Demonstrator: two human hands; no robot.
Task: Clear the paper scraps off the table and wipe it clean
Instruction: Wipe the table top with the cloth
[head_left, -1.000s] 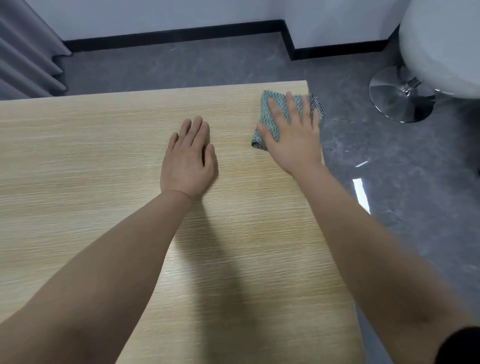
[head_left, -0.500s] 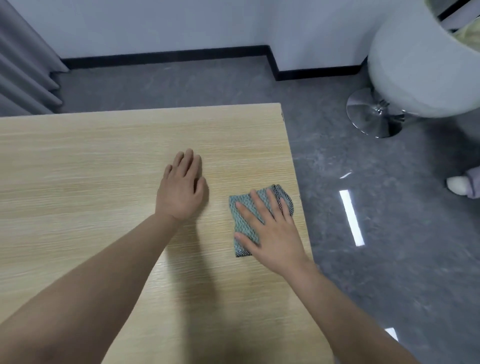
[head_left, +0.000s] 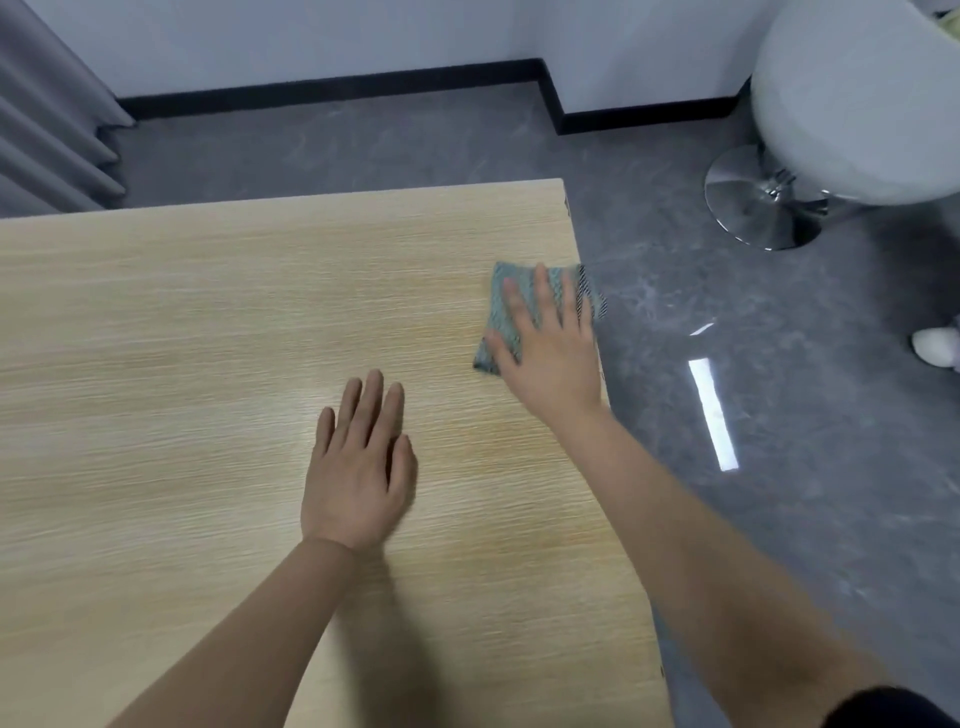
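A folded teal knitted cloth lies at the right edge of the light wooden table, one corner hanging over the edge. My right hand presses flat on the cloth with its fingers straight and spread. My left hand rests flat on the bare tabletop, nearer to me and left of the cloth, holding nothing. I see no paper scraps on the visible part of the table.
Grey glossy floor lies beyond the table's far and right edges. A white swivel chair on a chrome base stands at the far right. Grey curtains hang at the far left. A white shoe shows at the right edge.
My right hand has slid the cloth away from me along the table's right edge, after pulling it toward me before that. My left hand has stayed flat on the table.
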